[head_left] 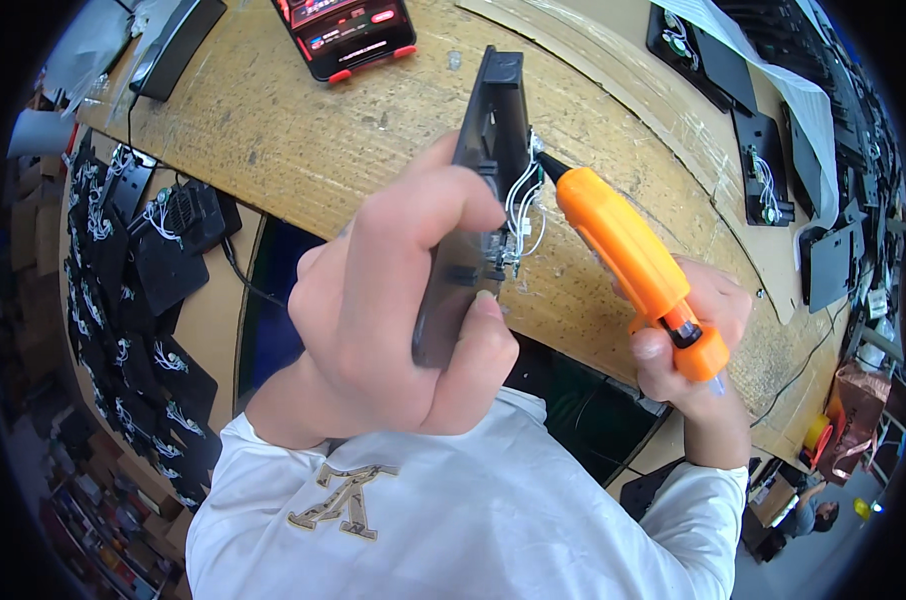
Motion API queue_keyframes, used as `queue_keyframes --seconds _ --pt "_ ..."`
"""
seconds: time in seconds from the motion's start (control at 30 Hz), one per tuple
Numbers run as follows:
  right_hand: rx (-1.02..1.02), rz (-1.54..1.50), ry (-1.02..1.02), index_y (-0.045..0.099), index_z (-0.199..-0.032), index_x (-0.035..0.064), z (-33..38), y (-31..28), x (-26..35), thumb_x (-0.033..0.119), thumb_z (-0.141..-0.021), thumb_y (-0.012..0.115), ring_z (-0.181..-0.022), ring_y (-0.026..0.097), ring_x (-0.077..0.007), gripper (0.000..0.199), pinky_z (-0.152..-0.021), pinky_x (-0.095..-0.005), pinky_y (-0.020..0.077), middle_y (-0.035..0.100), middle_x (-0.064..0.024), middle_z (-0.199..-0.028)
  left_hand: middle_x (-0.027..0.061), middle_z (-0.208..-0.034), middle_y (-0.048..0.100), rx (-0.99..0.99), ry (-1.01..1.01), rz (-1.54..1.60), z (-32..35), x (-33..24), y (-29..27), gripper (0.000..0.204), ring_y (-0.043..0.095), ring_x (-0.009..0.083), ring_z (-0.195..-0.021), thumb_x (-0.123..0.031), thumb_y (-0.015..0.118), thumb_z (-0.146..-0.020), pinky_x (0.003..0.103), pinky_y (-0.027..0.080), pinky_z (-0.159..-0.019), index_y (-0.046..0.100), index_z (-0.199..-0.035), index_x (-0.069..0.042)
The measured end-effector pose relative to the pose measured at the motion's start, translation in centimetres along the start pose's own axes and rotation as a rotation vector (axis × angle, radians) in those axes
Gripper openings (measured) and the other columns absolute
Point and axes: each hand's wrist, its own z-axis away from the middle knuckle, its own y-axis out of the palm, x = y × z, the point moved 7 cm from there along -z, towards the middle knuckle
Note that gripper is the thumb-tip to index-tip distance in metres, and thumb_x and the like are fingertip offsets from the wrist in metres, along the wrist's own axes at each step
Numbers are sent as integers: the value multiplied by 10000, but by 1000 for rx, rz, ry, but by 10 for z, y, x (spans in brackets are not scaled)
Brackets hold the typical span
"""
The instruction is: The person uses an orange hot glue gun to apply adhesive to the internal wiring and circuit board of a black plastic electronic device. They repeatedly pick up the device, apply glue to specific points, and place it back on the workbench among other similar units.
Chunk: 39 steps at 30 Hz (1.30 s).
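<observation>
A worker's left hand (393, 270) is gripping a dark panel (503, 95) at centre frame, while the right hand (711, 298) is clasping an orange glue gun (618, 235), its nozzle nearing white wires (518, 205). Work appears to be running midway: wires are already sitting along the panel, and gluing is probably still pending, though fresh glue is too small to make out. The table (323, 160) is showing its near edge behind the left hand, open room lying between panel and phone (343, 35), upper left of centre.
</observation>
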Motion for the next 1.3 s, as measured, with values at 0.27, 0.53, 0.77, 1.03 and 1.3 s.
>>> queue_keyframes --seconds 0.27,0.53,0.77,1.03,1.3 --pt "64 83 -7 605 -677 61 -8 -1 13 514 -701 766 -418 506 -206 482 -401 -298 386 474 -37 -516 215 -1069 569 29 -20 0 -2 -3 4 457 557 156 -846 -31 585 -677 264 458 -770 432 -1105 20" --pt "7 -50 -33 604 -718 24 -4 4 5 545 -735 724 -456 554 -225 535 -436 -295 436 539 -72 -567 308 -1033 594 -124 36 99 0 6 1 420 617 236 -673 -5 579 -602 268 505 -622 498 -1008 67" --pt "24 -58 -34 605 -733 2 -2 6 9 511 -762 715 -473 571 -254 521 -462 -301 457 560 -91 -589 331 -1043 596 -140 105 -21 0 -1 -4 397 606 238 -592 -12 590 -605 269 490 -528 537 -996 33" --pt "-125 -332 180 609 -956 -23 20 -3 -37 434 -908 510 -751 655 -244 470 -732 -368 523 663 -138 -804 115 -1041 514 -937 -278 -141 85 59 -207 384 544 218 -946 20 498 -705 319 449 -874 520 -1088 -8" --pt "-163 -681 447 542 -1116 -80 48 21 -97 280 -966 423 -881 612 -246 408 -852 -384 469 629 -165 -903 208 -1098 553 -1606 -332 89 388 126 -538 334 597 346 -984 126 561 -788 480 533 -828 509 -1096 7"
